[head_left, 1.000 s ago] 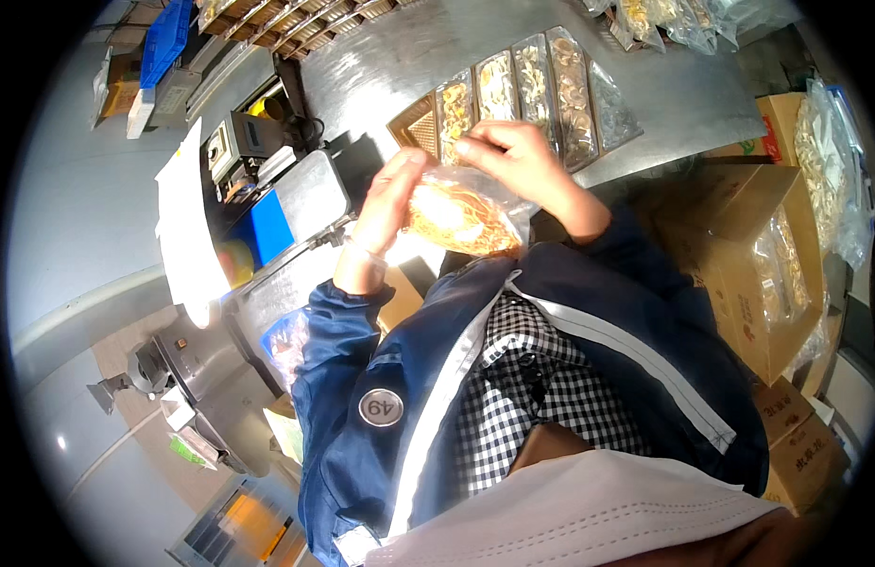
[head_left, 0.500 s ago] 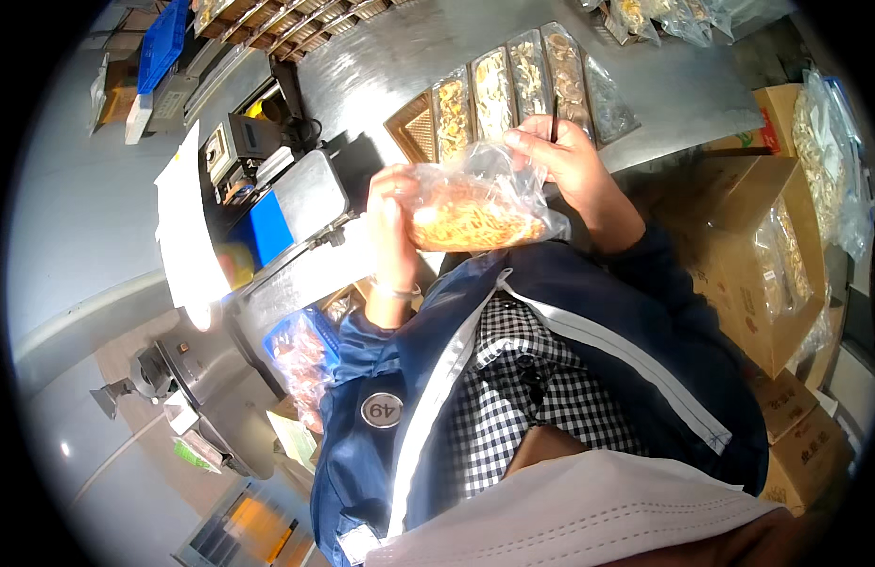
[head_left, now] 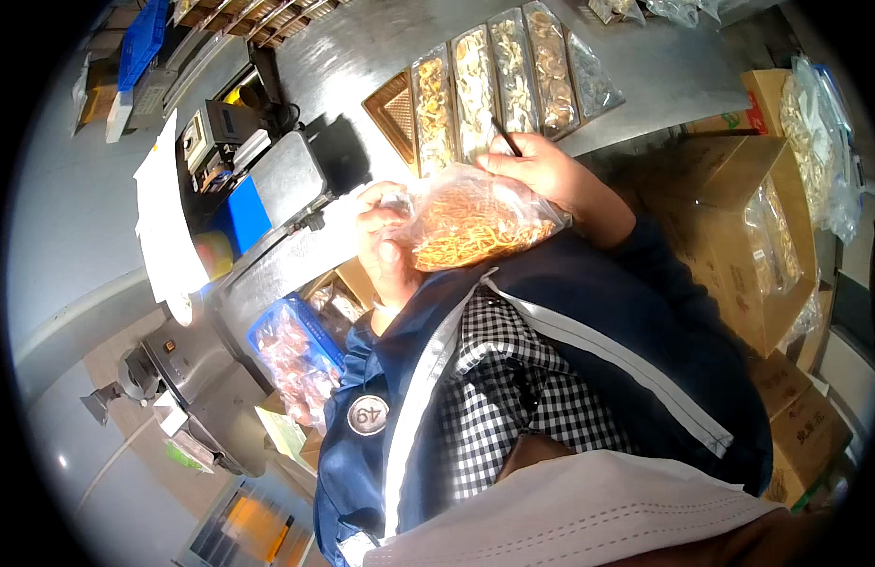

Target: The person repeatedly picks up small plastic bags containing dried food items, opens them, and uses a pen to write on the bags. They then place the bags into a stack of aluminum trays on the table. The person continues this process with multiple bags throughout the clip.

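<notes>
Steel worktop extends beyond both hands, carrying a row of filled clear packs. Left hand grips the left end of a clear bag of orange strips; right hand clamps its upper right edge and also pinches a thin dark stick. Bag is held between the hands, against the chest. Cardboard boxes stand right of the right hand; a scale sits left of the left hand.

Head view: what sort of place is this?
Likely a small food packing workshop. Both hands, left hand and right hand, hold a clear bag of orange dried strips above a steel table with a row of filled trays, beside stacked cardboard boxes.
</notes>
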The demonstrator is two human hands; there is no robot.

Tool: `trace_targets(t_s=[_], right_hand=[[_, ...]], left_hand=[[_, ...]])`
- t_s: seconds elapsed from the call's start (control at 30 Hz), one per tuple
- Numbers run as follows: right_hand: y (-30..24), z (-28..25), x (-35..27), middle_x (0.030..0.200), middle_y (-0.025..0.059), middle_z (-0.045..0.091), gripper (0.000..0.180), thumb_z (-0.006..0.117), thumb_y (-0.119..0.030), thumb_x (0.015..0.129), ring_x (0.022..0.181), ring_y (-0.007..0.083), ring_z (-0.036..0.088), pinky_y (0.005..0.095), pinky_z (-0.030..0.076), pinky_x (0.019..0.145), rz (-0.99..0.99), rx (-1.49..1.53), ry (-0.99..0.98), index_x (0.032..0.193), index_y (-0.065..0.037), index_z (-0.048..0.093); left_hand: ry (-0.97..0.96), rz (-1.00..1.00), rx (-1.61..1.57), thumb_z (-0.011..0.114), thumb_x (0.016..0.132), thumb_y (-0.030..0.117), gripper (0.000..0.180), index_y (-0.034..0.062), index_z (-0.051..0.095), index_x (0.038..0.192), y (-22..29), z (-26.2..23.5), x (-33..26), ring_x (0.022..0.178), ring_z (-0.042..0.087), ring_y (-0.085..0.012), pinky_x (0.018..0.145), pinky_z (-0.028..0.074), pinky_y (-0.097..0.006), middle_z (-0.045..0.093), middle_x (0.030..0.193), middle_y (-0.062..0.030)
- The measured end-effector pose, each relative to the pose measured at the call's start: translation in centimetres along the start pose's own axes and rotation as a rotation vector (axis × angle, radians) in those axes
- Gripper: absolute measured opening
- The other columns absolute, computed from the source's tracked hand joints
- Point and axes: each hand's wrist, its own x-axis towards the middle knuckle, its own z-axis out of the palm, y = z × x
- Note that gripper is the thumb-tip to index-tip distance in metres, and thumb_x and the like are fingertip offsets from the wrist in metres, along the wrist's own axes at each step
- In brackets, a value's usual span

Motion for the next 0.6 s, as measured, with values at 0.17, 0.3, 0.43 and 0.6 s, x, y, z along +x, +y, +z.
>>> trace_targets(t_s=[0.17, 0.3, 0.43, 0.6], right_hand=[[4.6, -1.8, 1.3, 0.098, 0.0032, 0.066, 0.015, 0.053, -0.012, 0.1, 0.085, 0.0092, 0.063, 0.0238, 0.052, 0.073, 0.125, 0.038, -0.078, 0.107, -0.002, 0.062], [4.8, -2.1, 0.7, 0.099, 0.0028, 0.067, 0.02, 0.052, -0.013, 0.099, 0.084, 0.0095, 0.062, 0.0246, 0.051, 0.072, 0.206, 0.185, -0.244, 0.111, -0.001, 0.062], [4.4, -1.8, -0.7, 0.108, 0.005, 0.065, 0.027, 0.052, -0.016, 0.098, 0.098, 0.0103, 0.061, 0.0246, 0.049, 0.085, 0.111, 0.153, -0.207, 0.117, 0.001, 0.062], [4.4, -2.3, -1.3, 0.12, 0.0084, 0.06, 0.044, 0.059, -0.027, 0.099, 0.118, 0.0175, 0.056, 0.0259, 0.041, 0.102, -0.597, -0.185, -0.255, 0.134, 0.0, 0.054]], left_hand=[[-0.139, 0.064, 0.151, 0.047, 0.098, 0.048, 0.048, 0.0034, 0.054, 0.115, 1.0, 0.0, 1.5, 0.116, 0.051, -0.0298, 0.099, 0.041, -0.042, 0.051, 0.127, -0.0253], [-0.369, 0.013, 0.127, 0.047, 0.097, 0.045, 0.047, 0.0016, 0.063, 0.105, 1.6, -0.9, 2.4, 0.115, 0.052, -0.0305, 0.099, 0.041, -0.042, 0.054, 0.125, -0.0256], [-0.204, -0.024, 0.1, 0.045, 0.096, 0.045, 0.048, -0.0007, 0.06, 0.091, 0.7, -0.9, 1.4, 0.098, 0.053, -0.0258, 0.089, 0.042, -0.039, 0.056, 0.107, -0.0205], [-0.056, -0.017, 0.137, 0.041, 0.097, 0.039, 0.042, -0.0005, 0.053, 0.087, 0.1, -0.5, 1.8, 0.095, 0.051, -0.0239, 0.091, 0.038, -0.037, 0.056, 0.099, -0.018]])
